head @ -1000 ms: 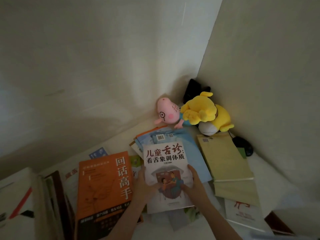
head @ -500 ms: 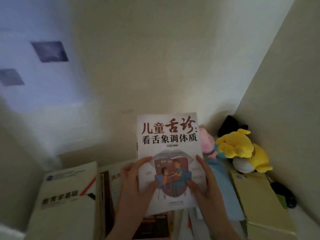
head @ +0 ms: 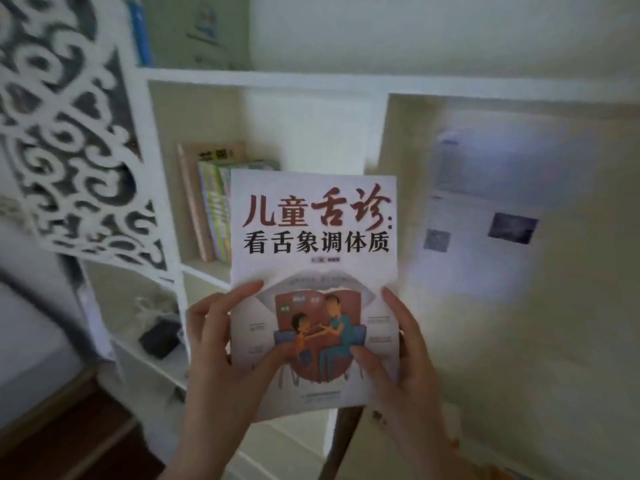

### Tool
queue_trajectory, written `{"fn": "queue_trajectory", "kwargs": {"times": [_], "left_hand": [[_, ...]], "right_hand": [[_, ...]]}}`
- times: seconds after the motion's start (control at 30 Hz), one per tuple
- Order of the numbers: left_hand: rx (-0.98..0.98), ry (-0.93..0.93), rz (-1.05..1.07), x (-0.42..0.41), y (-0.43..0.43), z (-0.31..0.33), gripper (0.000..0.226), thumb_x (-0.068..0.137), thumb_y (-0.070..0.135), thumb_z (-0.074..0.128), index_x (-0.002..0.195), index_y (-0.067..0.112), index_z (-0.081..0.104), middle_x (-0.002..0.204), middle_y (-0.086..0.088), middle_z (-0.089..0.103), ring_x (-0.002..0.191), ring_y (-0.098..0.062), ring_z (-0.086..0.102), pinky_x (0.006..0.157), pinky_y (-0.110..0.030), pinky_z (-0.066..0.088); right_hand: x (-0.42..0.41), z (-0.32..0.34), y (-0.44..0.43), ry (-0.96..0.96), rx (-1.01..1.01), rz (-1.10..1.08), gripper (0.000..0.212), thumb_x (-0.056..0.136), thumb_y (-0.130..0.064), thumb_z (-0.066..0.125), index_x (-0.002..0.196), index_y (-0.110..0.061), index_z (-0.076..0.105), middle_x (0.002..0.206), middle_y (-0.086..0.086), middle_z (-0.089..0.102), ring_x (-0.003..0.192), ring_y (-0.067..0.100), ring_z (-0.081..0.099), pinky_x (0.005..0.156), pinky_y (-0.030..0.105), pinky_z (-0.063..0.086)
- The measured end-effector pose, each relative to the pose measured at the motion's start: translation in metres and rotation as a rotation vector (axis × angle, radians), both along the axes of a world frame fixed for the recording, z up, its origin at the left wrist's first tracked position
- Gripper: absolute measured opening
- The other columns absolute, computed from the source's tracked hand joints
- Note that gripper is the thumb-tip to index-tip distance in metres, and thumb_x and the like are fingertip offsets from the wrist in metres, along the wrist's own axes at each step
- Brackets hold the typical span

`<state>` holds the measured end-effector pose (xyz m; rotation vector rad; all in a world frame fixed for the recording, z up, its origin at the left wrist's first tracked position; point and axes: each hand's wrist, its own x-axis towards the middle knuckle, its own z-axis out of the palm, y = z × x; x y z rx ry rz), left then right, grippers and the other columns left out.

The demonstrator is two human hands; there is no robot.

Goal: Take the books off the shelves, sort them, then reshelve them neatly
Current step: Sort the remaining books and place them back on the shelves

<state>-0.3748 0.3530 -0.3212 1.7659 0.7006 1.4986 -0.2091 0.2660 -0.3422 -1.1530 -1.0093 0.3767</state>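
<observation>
Book [head: 313, 237] gripped by both hands.

book [head: 313, 237]: white, red-black title | shelf [head: 263, 81]: white | screen [head: 79, 140]: white scrollwork

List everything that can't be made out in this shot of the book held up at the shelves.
All head view.
Shelved books: right ones hidden behind the white book; spines blurred.
Dark object on lower shelf: too blurred to identify.
Sheets on right panel: blurred, unreadable.
Blue book up top: cut by the top edge.
Left hand, right hand: fingers behind the cover hidden by the book.
</observation>
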Motion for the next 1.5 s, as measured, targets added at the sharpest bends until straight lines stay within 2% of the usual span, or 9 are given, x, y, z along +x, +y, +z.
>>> {"fn": "queue_trajectory", "kwargs": {"times": [0.17,0.3,0.4,0.53,0.73,0.87,1.03,1.37,1.5], "left_hand": [[-0.101,-0.182,0.088,-0.064,0.059,0.019,0.092,0.059,0.019,0.076,0.13,0.061,0.034,0.117,0.037,0.053,0.113,-0.007,0.058,0.079,-0.036,0.058],[-0.308,-0.379,0.039,-0.098,0.115,0.024,0.118,0.056,0.019,0.088,0.141,0.055,0.016,0.101,0.01,0.072,0.091,-0.017,0.071,0.064,-0.04,0.059],[-0.281,-0.272,0.083,-0.105,0.157,0.022,0.075,0.056,0.032,0.088,0.121,0.04,0.051,0.106,0.001,0.07,0.092,-0.024,0.07,0.069,-0.046,0.059],[-0.176,-0.207,0.214,-0.095,0.194,0.016,0.056,0.079,0.006,0.07,0.107,0.049,0.047,0.108,0.009,0.064,0.095,-0.015,0.067,0.066,-0.036,0.059],[-0.193,-0.262,0.316,-0.099,0.207,-0.003,0.054,0.084,0.0,0.064,0.114,0.042,0.048,0.106,0.013,0.062,0.095,-0.006,0.063,0.062,-0.022,0.055],[-0.178,-0.287,0.352,-0.099,0.212,-0.008,0.054,0.085,-0.001,0.062,0.114,0.041,0.047,0.106,0.015,0.062,0.094,-0.002,0.063,0.065,-0.024,0.057],[-0.16,-0.237,0.344,-0.081,0.217,-0.01,0.057,0.084,0.002,0.064,0.106,0.051,0.046,0.109,0.014,0.06,0.1,-0.005,0.061,0.071,-0.033,0.058],[-0.051,-0.23,0.31,-0.062,0.207,-0.008,0.054,0.085,0.005,0.065,0.104,0.052,0.046,0.101,0.035,0.06,0.095,0.012,0.058,0.067,-0.015,0.055],[-0.075,-0.221,0.35,-0.06,0.218,-0.007,0.063,0.085,0.009,0.064,0.099,0.066,0.044,0.103,0.033,0.061,0.098,0.004,0.06,0.076,-0.035,0.057]], "right_hand": [[-0.054,0.012,0.107,-0.039,0.065,0.235,0.057,0.087,-0.007,0.065,0.131,-0.04,0.05,0.128,-0.014,0.055,0.115,0.005,0.057,0.077,0.022,0.056],[-0.076,0.017,0.193,-0.127,0.101,0.365,0.056,0.088,-0.026,0.068,0.136,-0.044,0.046,0.144,-0.023,0.04,0.139,0.008,0.034,0.106,0.043,0.043],[-0.082,0.023,0.247,-0.198,0.093,0.413,0.066,0.09,-0.018,0.066,0.145,-0.035,0.034,0.15,-0.024,0.03,0.142,0.0,0.025,0.111,0.047,0.037],[-0.077,0.031,0.3,-0.189,-0.007,0.576,0.078,0.09,0.0,0.061,0.143,-0.041,0.023,0.15,0.008,0.038,0.128,0.013,0.049,0.094,0.04,0.053],[-0.046,0.027,0.357,-1.385,-0.062,0.159,0.095,0.092,-0.019,0.058,0.147,-0.035,-0.018,0.155,0.003,0.033,0.147,0.016,0.021,0.12,0.041,-0.007],[-0.041,0.044,0.368,-1.849,-0.116,0.035,0.068,0.092,0.0,0.047,0.152,-0.006,0.016,0.155,0.016,0.028,0.148,0.027,0.011,0.108,0.031,-0.026],[-0.021,0.033,0.371,-2.185,0.006,-0.131,0.027,0.063,-0.018,0.079,0.09,-0.015,0.077,0.108,0.005,0.071,0.118,0.027,0.059,0.109,0.054,0.034],[-0.004,0.026,0.368,-2.173,0.07,-0.213,0.051,0.057,-0.007,0.084,0.105,-0.015,0.071,0.121,0.005,0.065,0.127,0.026,0.051,0.11,0.051,0.037],[0.0,0.026,0.366,-2.157,0.104,-0.246,0.047,0.062,-0.004,0.079,0.107,-0.012,0.07,0.122,0.006,0.065,0.126,0.025,0.053,0.109,0.051,0.038]]}}
